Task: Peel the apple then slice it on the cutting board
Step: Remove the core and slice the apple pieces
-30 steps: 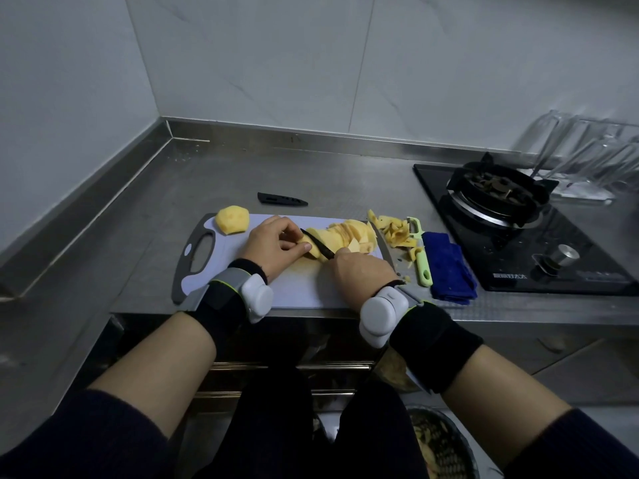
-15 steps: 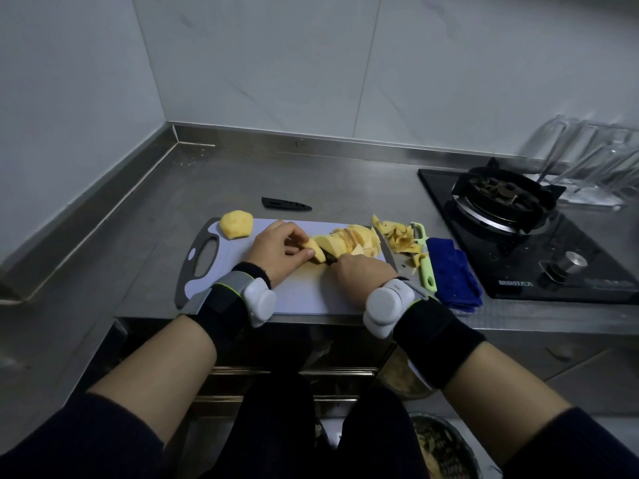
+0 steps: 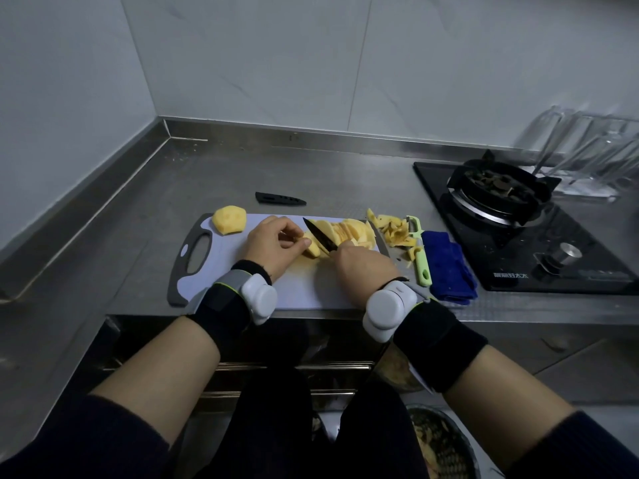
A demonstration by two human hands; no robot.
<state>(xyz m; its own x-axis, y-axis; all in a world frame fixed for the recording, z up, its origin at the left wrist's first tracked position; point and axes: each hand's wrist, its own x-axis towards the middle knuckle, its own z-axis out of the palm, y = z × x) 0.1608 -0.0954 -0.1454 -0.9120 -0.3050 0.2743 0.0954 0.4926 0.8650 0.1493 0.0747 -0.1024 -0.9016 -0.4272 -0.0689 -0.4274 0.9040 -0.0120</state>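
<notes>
A white cutting board (image 3: 297, 292) with a grey handle lies on the steel counter. Peeled apple slices (image 3: 352, 231) are stacked at its far right. My left hand (image 3: 271, 242) pinches a small apple piece (image 3: 313, 247) with curled fingers. My right hand (image 3: 364, 267) grips a black knife (image 3: 320, 233), whose blade points up and left over that piece. A peeled apple half (image 3: 229, 220) rests at the board's far left corner.
Apple peels (image 3: 394, 229) and a green peeler (image 3: 420, 252) lie right of the board, beside a folded blue cloth (image 3: 447, 269). A black knife sheath (image 3: 280, 198) lies behind the board. A gas stove (image 3: 501, 195) stands at the right. A bin with peels (image 3: 439, 444) sits below.
The knife went down into the apple piece half a second ago and is now raised again, blade visible over the piece. My left hand stays on the piece.
</notes>
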